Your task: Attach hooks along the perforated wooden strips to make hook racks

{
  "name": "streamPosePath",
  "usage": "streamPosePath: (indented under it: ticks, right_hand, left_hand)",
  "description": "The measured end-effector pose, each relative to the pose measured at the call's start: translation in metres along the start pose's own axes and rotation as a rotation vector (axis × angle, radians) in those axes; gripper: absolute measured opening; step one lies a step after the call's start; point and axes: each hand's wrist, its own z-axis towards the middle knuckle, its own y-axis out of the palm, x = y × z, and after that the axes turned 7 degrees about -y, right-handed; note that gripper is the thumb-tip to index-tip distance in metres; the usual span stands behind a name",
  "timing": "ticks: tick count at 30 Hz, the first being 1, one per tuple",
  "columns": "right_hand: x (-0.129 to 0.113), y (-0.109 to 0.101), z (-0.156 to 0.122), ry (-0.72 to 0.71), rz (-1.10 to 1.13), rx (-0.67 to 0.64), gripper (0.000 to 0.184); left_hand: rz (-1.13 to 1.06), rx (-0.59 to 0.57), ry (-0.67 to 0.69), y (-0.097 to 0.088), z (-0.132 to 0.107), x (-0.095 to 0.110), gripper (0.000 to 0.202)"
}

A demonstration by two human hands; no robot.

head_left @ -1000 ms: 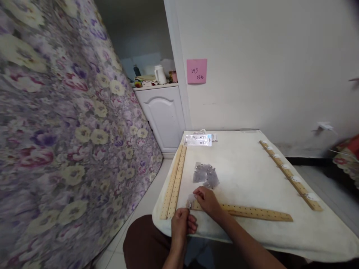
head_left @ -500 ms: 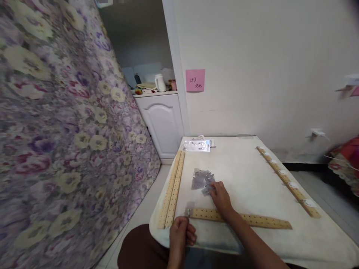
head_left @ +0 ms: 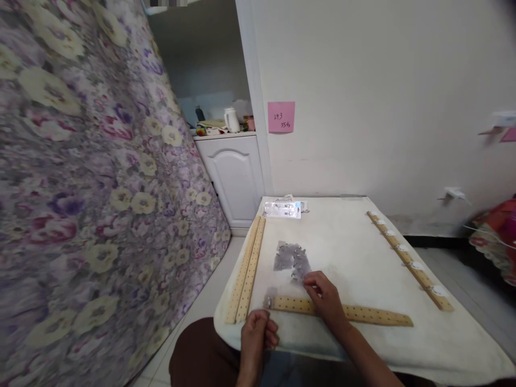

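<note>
A perforated wooden strip point(head_left: 371, 315) lies crosswise near the table's front edge. At its left end sits a clear square piece with a metal fitting point(head_left: 270, 301). My left hand point(head_left: 258, 332) is closed loosely just below that end, with its fingers curled; whether anything is in them is hidden. Beyond the strip is a loose cluster of clear plastic pieces point(head_left: 284, 257) with small metal parts. Reaching over the strip, my right hand point(head_left: 322, 294) pinches the near edge of a clear plastic piece point(head_left: 298, 275) on the right side of that cluster.
Two more perforated strips point(head_left: 250, 269) lie lengthwise at the left. Along the right side runs a strip point(head_left: 427, 287) bearing several round white pieces. Clear packaging point(head_left: 282, 209) lies at the back of the cloth-covered table point(head_left: 334, 236). A floral curtain point(head_left: 100, 188) hangs left.
My right hand has drawn slightly nearer to me, and the right part of the plastic cluster has shifted with it, leaving a gap. My left hand stays beside the strip's end.
</note>
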Motion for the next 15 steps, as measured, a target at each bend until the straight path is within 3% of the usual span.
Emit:
streamPosePath:
  ticks: [7, 11, 15]
  right_hand:
    - [-0.023, -0.007, -0.011, -0.072, 0.073, -0.048, 0.010]
    - [-0.034, -0.011, -0.013, -0.099, 0.125, -0.108, 0.009]
    - [-0.039, -0.016, -0.017, -0.128, 0.138, -0.157, 0.009]
  left_hand:
    - [-0.120, -0.212, -0.051, 0.029, -0.026, 0.008, 0.034]
    - [-0.255, -0.280, -0.103, 0.046, -0.034, 0.024, 0.034]
    - [-0.299, -0.311, -0.148, 0.049, -0.038, 0.031, 0.028]
